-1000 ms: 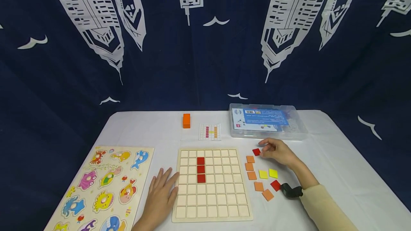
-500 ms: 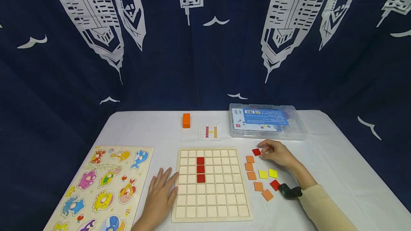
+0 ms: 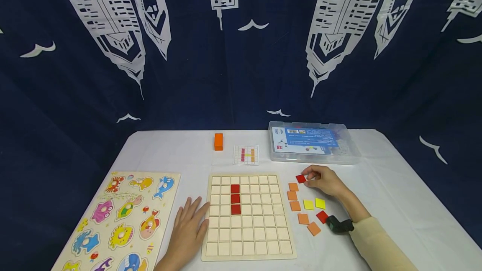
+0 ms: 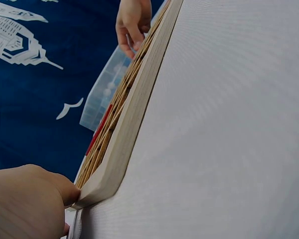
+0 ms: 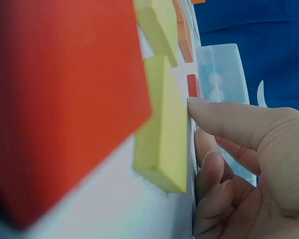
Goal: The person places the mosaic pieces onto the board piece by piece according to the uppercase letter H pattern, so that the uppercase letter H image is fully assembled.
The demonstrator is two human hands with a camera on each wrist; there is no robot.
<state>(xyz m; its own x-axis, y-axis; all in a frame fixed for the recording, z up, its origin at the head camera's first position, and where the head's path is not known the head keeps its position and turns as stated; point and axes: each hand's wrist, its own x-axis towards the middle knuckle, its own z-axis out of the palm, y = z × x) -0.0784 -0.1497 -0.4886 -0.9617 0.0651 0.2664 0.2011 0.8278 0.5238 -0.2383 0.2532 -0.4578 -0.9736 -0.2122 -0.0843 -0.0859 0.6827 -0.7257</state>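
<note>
In the head view, my right hand point(image 3: 324, 179) has thumb and index finger at opposite edges of a red square tile point(image 3: 300, 178), pinching it at the table surface. The right wrist view shows the thumb against that tile point(image 5: 192, 85), with the other fingers curled below. My left hand point(image 3: 189, 230) lies flat with fingers spread, its fingertips touching the left edge of the wooden grid board point(image 3: 248, 253). Three red tiles point(image 3: 235, 198) sit in one column of the board. In the left wrist view, my left hand point(image 4: 32, 201) touches the board's corner point(image 4: 107, 181).
Several orange tiles point(image 3: 295, 206), two yellow tiles point(image 3: 308, 204) and another red tile point(image 3: 322, 217) lie right of the board. Behind it are a pattern card point(image 3: 246, 155), an orange block point(image 3: 218, 141) and a clear plastic box point(image 3: 314, 143). An animal puzzle board point(image 3: 124, 216) lies left.
My right hand has shifted slightly left and its index finger has come down, closing with the thumb on the red tile. The left hand has stayed put.
</note>
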